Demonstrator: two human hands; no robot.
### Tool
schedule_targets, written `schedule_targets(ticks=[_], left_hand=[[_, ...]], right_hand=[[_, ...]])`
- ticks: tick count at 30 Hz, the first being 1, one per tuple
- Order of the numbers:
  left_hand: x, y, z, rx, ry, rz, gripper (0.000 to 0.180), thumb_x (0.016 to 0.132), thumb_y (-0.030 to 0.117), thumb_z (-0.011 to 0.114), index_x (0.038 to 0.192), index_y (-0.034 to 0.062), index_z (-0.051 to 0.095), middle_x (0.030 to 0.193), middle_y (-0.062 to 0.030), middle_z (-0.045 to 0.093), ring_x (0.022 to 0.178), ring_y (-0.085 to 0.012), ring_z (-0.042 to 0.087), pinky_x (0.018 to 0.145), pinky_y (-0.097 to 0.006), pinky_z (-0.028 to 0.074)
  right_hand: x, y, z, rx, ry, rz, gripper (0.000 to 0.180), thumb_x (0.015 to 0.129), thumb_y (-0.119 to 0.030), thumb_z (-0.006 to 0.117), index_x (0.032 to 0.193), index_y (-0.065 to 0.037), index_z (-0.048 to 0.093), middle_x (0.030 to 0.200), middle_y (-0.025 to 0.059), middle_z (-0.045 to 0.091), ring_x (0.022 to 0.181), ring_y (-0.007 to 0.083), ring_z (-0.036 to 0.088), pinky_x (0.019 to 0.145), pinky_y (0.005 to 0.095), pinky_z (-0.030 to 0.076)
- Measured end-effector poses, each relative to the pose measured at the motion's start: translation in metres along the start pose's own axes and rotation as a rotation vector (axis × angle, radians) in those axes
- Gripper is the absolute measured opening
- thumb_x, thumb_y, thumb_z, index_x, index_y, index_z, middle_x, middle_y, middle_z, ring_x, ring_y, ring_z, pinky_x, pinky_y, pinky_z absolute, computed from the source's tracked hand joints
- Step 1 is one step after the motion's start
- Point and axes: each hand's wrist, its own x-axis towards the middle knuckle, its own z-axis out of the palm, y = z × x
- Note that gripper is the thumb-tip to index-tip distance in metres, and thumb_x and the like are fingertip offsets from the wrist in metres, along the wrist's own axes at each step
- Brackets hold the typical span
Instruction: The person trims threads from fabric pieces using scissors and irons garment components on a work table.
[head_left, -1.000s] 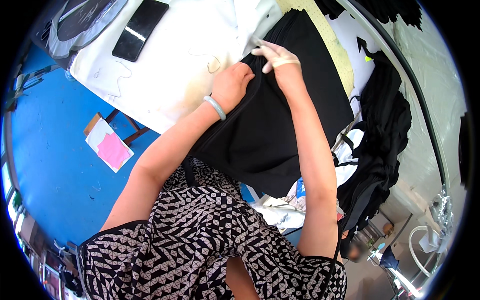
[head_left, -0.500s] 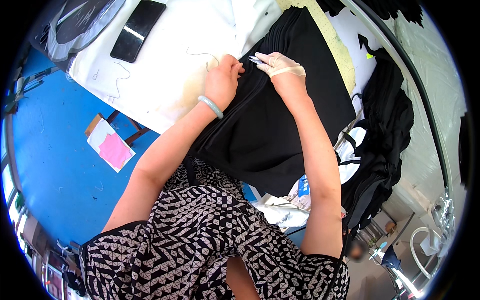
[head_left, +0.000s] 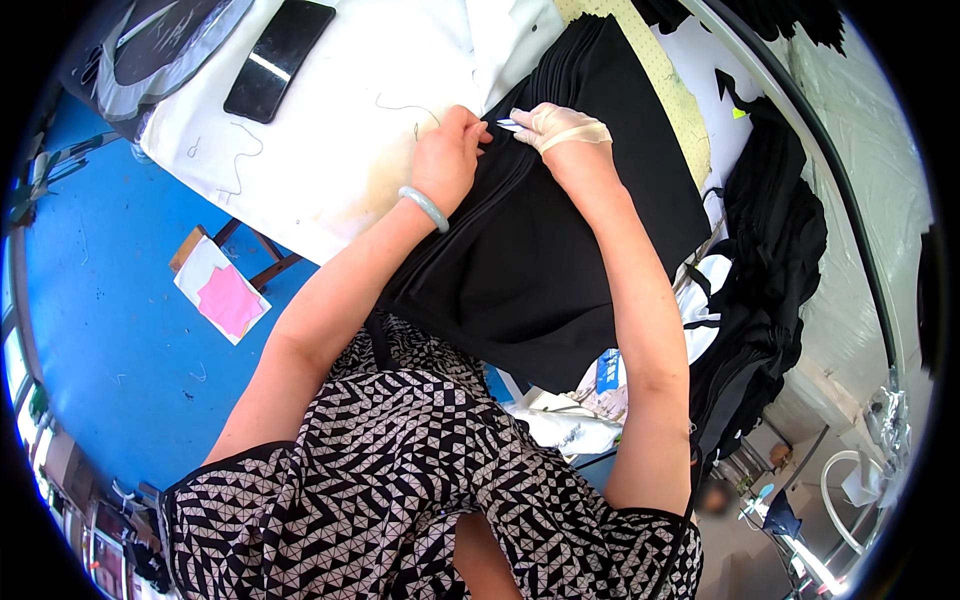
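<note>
Grip closed in right hand [head_left: 570, 135] on small pointed tool [head_left: 507, 125]; left hand [head_left: 447, 155] curled by black cloth [head_left: 540, 250], its hold I can't tell.

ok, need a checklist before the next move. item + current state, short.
1. Small pointed tool gripped: ok, between thumb and fingers of the right hand.
2. Tool tip well clear of the left hand: not ok, it points at that hand's fingers at close range.
3. Left fingers pinching something: cannot tell, too small to make out.
4. Phone off the black fabric stack: ok, it lies apart on the white surface.
5. White surface free of loose threads: not ok, several dark ones lie there.
</note>
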Motion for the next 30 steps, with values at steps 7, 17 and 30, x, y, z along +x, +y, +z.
schedule_targets(ticks=[7,17,30], left_hand=[[0.000,0.002,-0.005,0.023,-0.021,0.054,0.010,0.096,0.009,0.053,0.091,0.0007,0.055,0.079,-0.0102,0.070,0.066,-0.0172,0.067,0.060,-0.030,0.053],[0.042,-0.042,-0.088,0.103,0.514,0.193,0.017,0.091,0.007,0.060,0.106,0.0006,0.054,0.102,-0.0156,0.065,0.084,-0.0176,0.066,0.068,-0.026,0.055],[0.040,-0.007,-0.037,0.601,-0.101,0.391,0.028,0.088,0.027,0.062,0.107,0.0057,0.063,0.099,-0.0165,0.066,0.096,-0.0361,0.060,0.083,-0.044,0.046]], right_hand=[[-0.006,-0.031,-0.010,-0.275,-0.056,0.042,0.031,0.094,-0.035,0.059,0.097,-0.006,0.070,0.083,0.0066,0.069,0.073,0.0221,0.064,0.070,0.0314,0.050],[-0.057,-0.019,-0.019,0.548,0.349,0.050,0.033,0.090,-0.026,0.061,0.119,-0.012,0.067,0.097,0.0021,0.068,0.068,0.0099,0.059,0.072,0.0222,0.047],[-0.247,0.127,0.038,0.856,0.903,0.475,0.039,0.097,-0.026,0.050,0.128,-0.006,0.060,0.106,0.0086,0.071,0.063,0.0044,0.050,0.058,0.0202,0.034]])
